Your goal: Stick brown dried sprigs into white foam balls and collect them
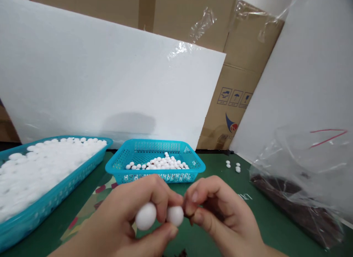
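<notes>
My left hand (149,216) is closed around two smooth white balls. One white ball (175,216) is pinched between thumb and fingertips, and another white ball (146,216) sits further back in the curled fingers. Just to the right, my right hand (220,209) is closed in a pinch at the side of the front ball. A small dark brown bit (190,216) shows at its fingertips, mostly hidden, so its kind cannot be made out. Behind both hands stands a blue perforated basket (156,176) with a heap of small white balls (165,162), with some brown specks among them.
A larger blue basket (82,172) full of white balls is at the left. Several white balls (237,168) lie on the green table (215,168). On the right rests a clear plastic bag (298,190) of dark brown material. White boards (116,76) and cardboard (234,80) stand behind.
</notes>
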`<control>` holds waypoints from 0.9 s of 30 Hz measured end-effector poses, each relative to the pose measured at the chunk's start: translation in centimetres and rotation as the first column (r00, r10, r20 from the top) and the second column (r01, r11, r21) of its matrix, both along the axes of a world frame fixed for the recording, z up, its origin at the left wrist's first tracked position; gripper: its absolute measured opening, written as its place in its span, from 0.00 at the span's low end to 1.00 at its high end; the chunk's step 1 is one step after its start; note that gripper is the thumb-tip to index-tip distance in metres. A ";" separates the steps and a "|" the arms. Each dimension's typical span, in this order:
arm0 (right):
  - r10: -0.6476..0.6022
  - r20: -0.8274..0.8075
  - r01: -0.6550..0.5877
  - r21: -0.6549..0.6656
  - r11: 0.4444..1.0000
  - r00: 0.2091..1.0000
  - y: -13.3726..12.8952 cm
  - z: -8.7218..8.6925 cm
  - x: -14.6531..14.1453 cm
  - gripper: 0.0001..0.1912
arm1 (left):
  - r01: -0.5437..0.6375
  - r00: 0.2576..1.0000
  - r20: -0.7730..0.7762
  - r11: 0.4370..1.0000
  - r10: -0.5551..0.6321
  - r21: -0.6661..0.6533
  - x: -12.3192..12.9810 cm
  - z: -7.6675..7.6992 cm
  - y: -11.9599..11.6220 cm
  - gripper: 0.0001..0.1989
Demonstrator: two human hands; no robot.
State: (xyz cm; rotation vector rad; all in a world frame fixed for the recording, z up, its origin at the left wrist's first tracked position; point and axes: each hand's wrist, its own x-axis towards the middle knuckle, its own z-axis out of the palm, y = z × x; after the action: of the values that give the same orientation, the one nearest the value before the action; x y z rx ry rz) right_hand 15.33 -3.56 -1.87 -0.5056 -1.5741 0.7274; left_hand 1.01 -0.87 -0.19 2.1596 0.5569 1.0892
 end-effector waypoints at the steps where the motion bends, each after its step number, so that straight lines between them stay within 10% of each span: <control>1: 0.021 -0.041 -0.021 -0.011 1.000 0.999 0.1 -0.2 0.0 0.05 | 0.027 1.000 0.015 1.000 -0.027 -0.007 0.0 0.0 0.2 0.07; 6: 0.030 -0.226 -0.052 -0.091 0.994 0.974 0.1 -0.8 -0.3 0.02 | 0.118 0.989 0.103 0.980 -0.103 -0.157 0.1 -0.2 0.4 0.06; 11: 0.029 -0.242 -0.045 -0.063 0.997 0.970 0.3 -0.6 -0.4 0.09 | -0.042 0.948 0.281 0.935 0.149 -0.353 0.7 0.0 -0.4 0.09; 18: 0.003 -0.180 -0.004 -0.006 1.000 0.984 0.4 -1.0 -0.4 0.10 | 0.092 0.955 0.282 0.996 -0.091 0.011 0.4 -0.3 0.3 0.07; 27: -0.134 0.092 0.103 0.283 0.954 0.987 0.4 0.1 0.6 0.07 | -0.056 0.977 0.209 0.998 0.046 0.041 0.3 -1.0 0.2 0.09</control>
State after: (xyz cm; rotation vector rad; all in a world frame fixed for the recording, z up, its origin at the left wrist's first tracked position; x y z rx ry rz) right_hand 15.92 -3.20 -1.80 -0.4334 -1.7008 0.3831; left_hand 1.30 -0.69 -1.23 2.0475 0.4969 1.3499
